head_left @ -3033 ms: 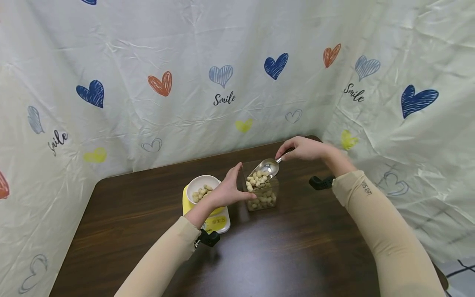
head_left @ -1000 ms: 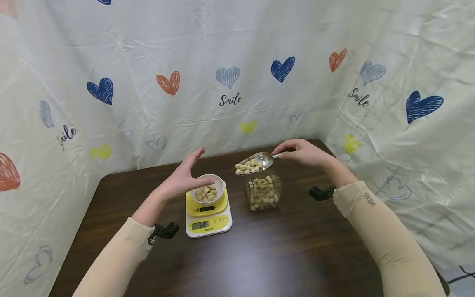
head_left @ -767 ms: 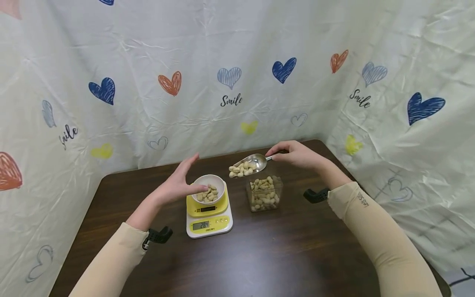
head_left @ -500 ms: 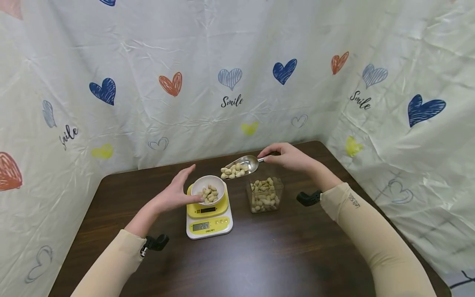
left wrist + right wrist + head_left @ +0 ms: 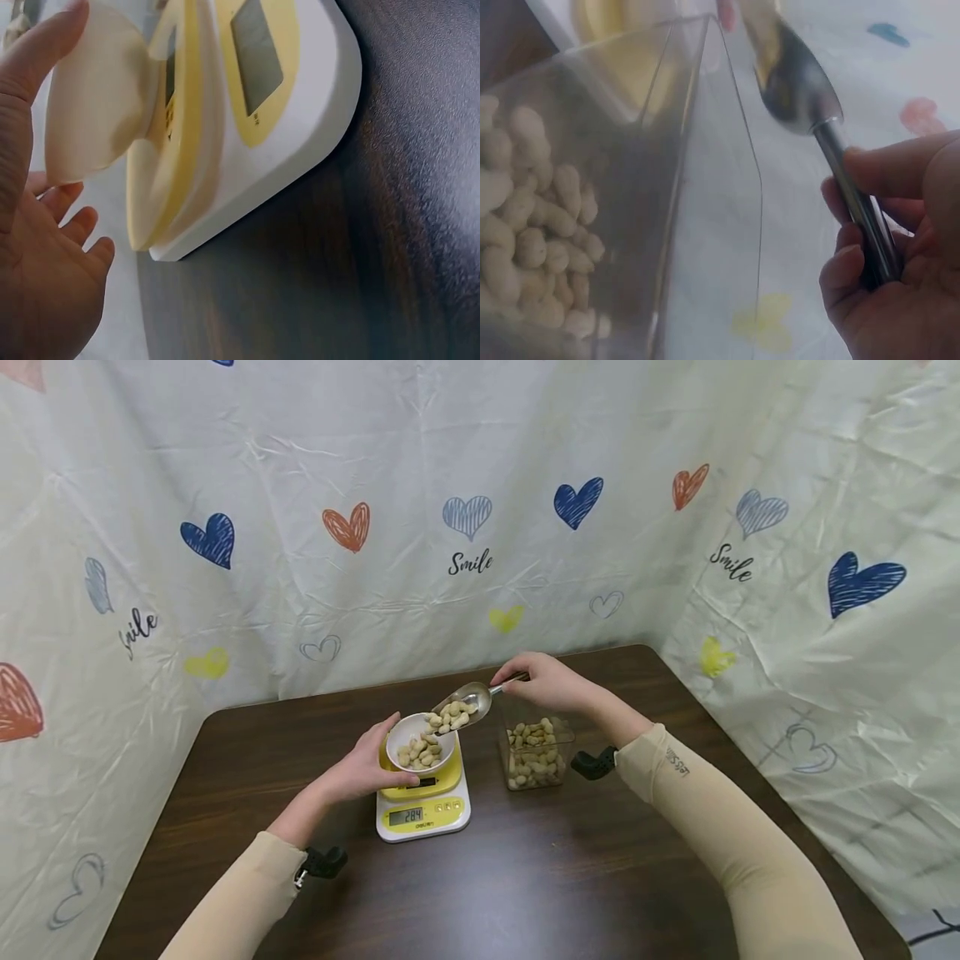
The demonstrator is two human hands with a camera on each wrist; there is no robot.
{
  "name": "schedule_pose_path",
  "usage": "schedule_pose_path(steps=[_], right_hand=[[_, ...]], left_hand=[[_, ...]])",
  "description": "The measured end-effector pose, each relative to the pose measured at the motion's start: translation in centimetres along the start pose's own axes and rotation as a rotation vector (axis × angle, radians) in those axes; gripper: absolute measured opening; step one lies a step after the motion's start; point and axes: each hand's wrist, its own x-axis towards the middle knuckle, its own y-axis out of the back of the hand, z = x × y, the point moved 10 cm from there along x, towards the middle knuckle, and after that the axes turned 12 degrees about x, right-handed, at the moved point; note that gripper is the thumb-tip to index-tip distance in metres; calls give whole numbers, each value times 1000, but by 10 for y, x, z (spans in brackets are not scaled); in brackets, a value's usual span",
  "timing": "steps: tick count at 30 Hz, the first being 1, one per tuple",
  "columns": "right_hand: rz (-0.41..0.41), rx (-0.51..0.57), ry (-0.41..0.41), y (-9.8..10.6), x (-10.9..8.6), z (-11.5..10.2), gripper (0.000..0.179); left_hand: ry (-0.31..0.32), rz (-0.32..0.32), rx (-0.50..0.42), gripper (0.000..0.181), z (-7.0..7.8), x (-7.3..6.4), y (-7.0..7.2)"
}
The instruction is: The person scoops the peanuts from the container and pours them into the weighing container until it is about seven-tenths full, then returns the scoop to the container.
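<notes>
My left hand point(image 5: 358, 770) holds a small white bowl point(image 5: 401, 732) at its left side, thumb in front and fingers behind. In the left wrist view, the thumb lies against the bowl point(image 5: 94, 97). Peanuts point(image 5: 420, 755) lie in the bowl, which sits on a yellow and white kitchen scale point(image 5: 431, 828) reading about 28.4. My right hand point(image 5: 551, 681) grips the handle of a metal scoop point(image 5: 478, 697). Peanuts fill the scoop's front, which tilts down over the bowl's right rim. In the right wrist view, fingers and thumb wrap the scoop's handle point(image 5: 855, 199).
A clear square container point(image 5: 568, 745) of peanuts stands right of the scale, below my right forearm. The dark wooden table point(image 5: 525, 885) reaches back to a white curtain point(image 5: 390, 610) printed with hearts.
The scoop has lifted peanuts out of the container and moved left to the bowl. My left hand has left the container, swung left, then come down around the bowl.
</notes>
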Motion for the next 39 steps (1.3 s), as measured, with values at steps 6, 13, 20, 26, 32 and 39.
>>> schedule_pose_path(steps=[6, 13, 20, 26, 32, 39], right_hand=[[-17, -85, 58, -7, 8, -16, 22], [18, -160, 103, 2, 8, -26, 21], [29, -123, 93, 13, 3, -22, 21], [56, -80, 84, 27, -8, -19, 22], [95, -68, 74, 50, -23, -12, 22], [149, -64, 51, 75, -42, -6, 21]], left_hand=[[18, -2, 34, 118, -3, 1, -2], [31, -3, 22, 118, -2, 1, -2], [31, 0, 22, 117, -1, 2, -3], [21, 6, 12, 118, 0, 1, -3], [27, -7, -4, 120, 0, 0, -4], [21, 3, 3, 121, 0, -1, -2]])
